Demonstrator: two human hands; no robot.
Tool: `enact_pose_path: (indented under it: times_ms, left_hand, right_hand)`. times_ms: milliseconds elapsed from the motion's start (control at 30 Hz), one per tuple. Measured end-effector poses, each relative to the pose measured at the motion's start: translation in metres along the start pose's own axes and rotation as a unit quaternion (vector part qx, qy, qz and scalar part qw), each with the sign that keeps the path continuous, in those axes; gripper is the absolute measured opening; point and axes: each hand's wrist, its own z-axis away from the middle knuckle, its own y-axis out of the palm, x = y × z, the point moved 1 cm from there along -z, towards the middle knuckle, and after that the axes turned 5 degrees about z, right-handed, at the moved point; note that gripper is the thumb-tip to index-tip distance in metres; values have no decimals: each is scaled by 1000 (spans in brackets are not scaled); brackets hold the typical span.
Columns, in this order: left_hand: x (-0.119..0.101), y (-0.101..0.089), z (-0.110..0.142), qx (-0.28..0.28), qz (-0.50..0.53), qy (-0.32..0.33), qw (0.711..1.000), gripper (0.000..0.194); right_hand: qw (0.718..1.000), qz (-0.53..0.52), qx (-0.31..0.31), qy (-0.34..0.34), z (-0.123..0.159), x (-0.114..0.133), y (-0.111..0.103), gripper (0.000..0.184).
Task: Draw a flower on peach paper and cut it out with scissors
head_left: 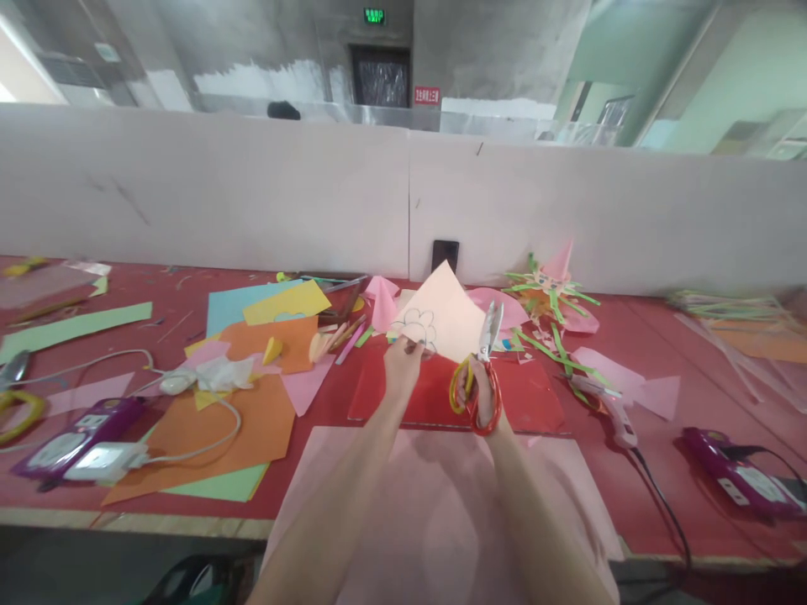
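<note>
A sheet of pale peach paper is pinched at its lower left edge by my left hand. A flower outline is drawn in dark line on its left corner, partly covered by my fingers. My right hand has its fingers through the red and yellow handles of a pair of scissors. The blades point up and away from me, beside the right edge of the paper. Under both hands lies a red board on the table.
To the left are orange paper sheets, a white cable and a purple power strip. On the right lie a pink glue gun, another purple power strip and a paper figure with green strips. Behind stands a white partition with a phone.
</note>
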Motion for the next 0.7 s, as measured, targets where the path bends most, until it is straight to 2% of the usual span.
enact_pose_path:
  times_ms: [100,167,333,533,700]
  left_hand:
    - [-23,13,-16,-17,49,33,998,5]
    - [-37,22,-21,-26,135,60,989,7]
    - [-56,32,-11,-1,213,89,973,19]
    - [-72,28,-12,-14,206,144,968,25]
    - [-69,36,-14,41,191,94,976,26]
  right_hand:
    - [996,87,-27,-16,2,0,2,40]
    - [991,130,-28,-7,2,1,3,41]
    - [985,171,-26,30,3,1,4,43]
    - [976,216,-17,9,5,2,6,42]
    - [974,227,-13,-8,6,4,5,40]
